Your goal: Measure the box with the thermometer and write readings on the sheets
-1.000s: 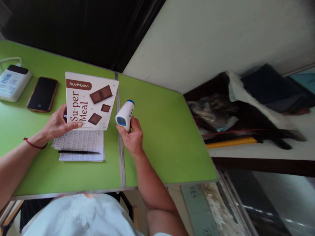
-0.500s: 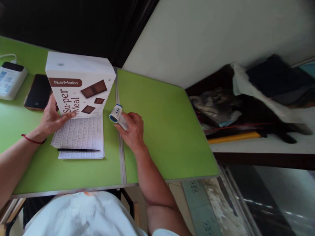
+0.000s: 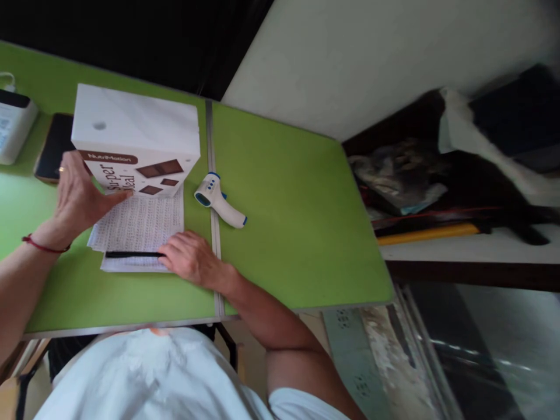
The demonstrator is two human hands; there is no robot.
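Note:
A white NutriMotion Su-per Meal box [image 3: 135, 125] stands at the back of a stack of handwritten sheets [image 3: 144, 224] on the green table. My left hand [image 3: 79, 189] is at the box's lower left corner, thumb across the front face and fingers along the side. A black pen [image 3: 131, 254] lies across the lower part of the sheets. The fingers of my right hand [image 3: 190, 259] are closed on the pen's right end, which they hide. Just beyond that hand, a white infrared thermometer [image 3: 221, 201] with blue trim lies on its side across the table seam.
Left of the box are a dark phone [image 3: 52, 149], partly covered by my left hand, and a white power bank [image 3: 15, 125] with a cable. To the right, a low shelf [image 3: 464, 254] holds a grey and black heap, cloth and a yellow bar [image 3: 429, 233].
My right hand has let go of the thermometer, now lying on the table, and has moved down left onto the pen. The box looks more upright, my left hand still at its corner.

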